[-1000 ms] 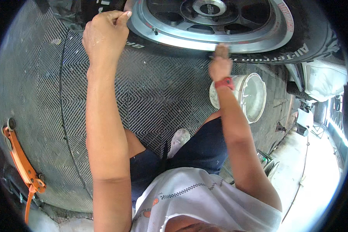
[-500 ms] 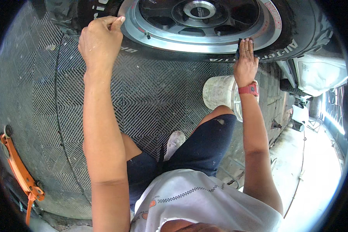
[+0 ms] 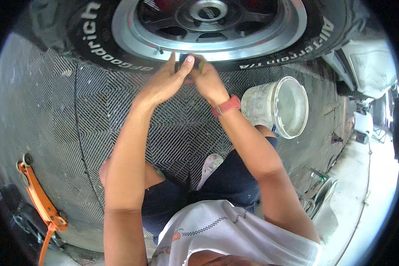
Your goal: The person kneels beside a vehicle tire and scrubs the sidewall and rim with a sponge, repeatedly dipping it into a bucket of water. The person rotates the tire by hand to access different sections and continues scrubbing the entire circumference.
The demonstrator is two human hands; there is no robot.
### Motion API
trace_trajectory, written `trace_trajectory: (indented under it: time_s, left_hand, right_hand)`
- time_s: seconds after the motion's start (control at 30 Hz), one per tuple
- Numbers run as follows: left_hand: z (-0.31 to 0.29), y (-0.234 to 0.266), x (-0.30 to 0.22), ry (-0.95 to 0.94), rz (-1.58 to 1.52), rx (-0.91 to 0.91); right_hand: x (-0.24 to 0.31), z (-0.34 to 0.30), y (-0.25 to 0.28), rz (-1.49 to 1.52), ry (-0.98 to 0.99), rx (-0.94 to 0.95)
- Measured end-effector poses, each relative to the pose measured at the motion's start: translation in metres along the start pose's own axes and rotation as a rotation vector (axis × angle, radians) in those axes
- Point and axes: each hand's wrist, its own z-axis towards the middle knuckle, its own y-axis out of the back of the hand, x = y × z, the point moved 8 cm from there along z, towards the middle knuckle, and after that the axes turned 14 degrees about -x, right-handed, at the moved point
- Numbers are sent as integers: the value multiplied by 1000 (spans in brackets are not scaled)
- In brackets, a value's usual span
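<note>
My left hand (image 3: 163, 86) and my right hand (image 3: 207, 82) meet in front of the lower edge of a silver wheel rim (image 3: 213, 55). Between them is a small dark pad (image 3: 181, 58), partly hidden by the fingers. My left thumb points up along the pad, with the fingers on its other side. The right hand, blurred by motion, closes on the pad from the right; a yellow-green bit shows at its fingers. Around the rim runs a black tyre (image 3: 297, 56) with raised white lettering. A valve stem (image 3: 159, 50) sticks out just left of my hands.
A dirty white bucket (image 3: 257, 104) lies tilted in view by my right forearm. An orange floor jack (image 3: 42, 199) stands at the lower left. A thin dark cable (image 3: 80, 142) crosses the ribbed floor mat (image 3: 119, 88). My shoe (image 3: 210, 166) is below.
My left hand has come right from the tyre's left side, and my right hand has come left off the rim's lower right with the pad. The view has shifted, showing more of the bucket.
</note>
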Motion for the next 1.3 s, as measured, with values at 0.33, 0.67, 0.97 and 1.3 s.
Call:
trace_trajectory:
  time_s: [0.33,0.67,0.97,1.3]
  left_hand:
    - [-4,-101,-28,25,-86,180]
    - [44,-159,-237,-841,-86,-405]
    - [55,-213,-189,-835,132,-397]
    - [48,-155,-66,-335,406,-350]
  right_hand:
    - [3,-27,312,-990,544,-589]
    - [-86,-22,328,-1102,21,-467]
    - [-86,-20,331,-1213,-19,-387]
    - [-103,-8,337,-1181,36,-357]
